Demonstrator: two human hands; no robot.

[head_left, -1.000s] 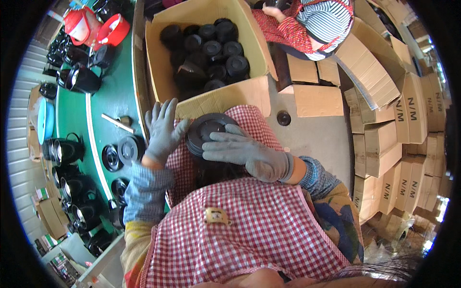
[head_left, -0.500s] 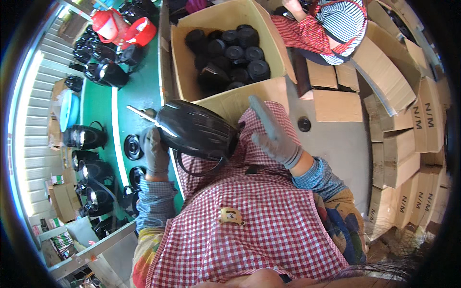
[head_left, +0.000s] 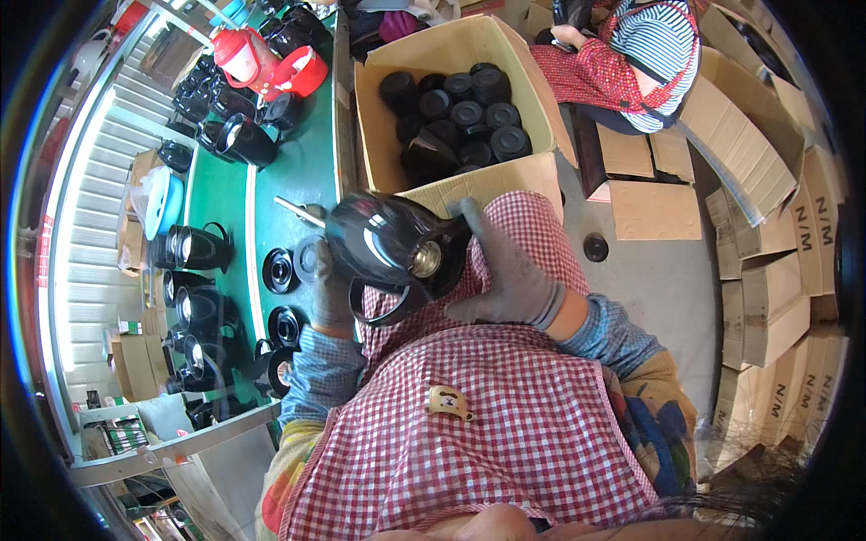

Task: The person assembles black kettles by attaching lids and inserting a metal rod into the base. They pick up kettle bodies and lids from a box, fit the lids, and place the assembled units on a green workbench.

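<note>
A glossy black vacuum jug (head_left: pixel 379 236) lies tilted above my lap, its mouth with a silvery round opening (head_left: pixel 425 260) turned toward me. Its looped handle (head_left: pixel 383 305) hangs on the near side. My left hand (head_left: pixel 332 288), in a grey glove, is closed against the jug's left end; the jug hides some of its fingers. At the mouth end, my gloved right hand (head_left: pixel 514 284) spans the jug, fingers at the far side and thumb at the near side. A pale rod (head_left: pixel 298 211) sticks out left of the jug, partly hidden behind it.
An open carton (head_left: pixel 460 185) of black lids stands ahead. On the green table (head_left: pixel 271 185) at left are black round lids (head_left: pixel 280 270), several jugs (head_left: pixel 200 246) and a red jug (head_left: pixel 242 61). A person (head_left: pixel 622 81) works at far right, near stacked cartons (head_left: pixel 762 298).
The jug has turned so its mouth end faces me, showing the silvery opening. My right hand, spread apart from it earlier, has come onto the jug. The whole view has shifted slightly.
</note>
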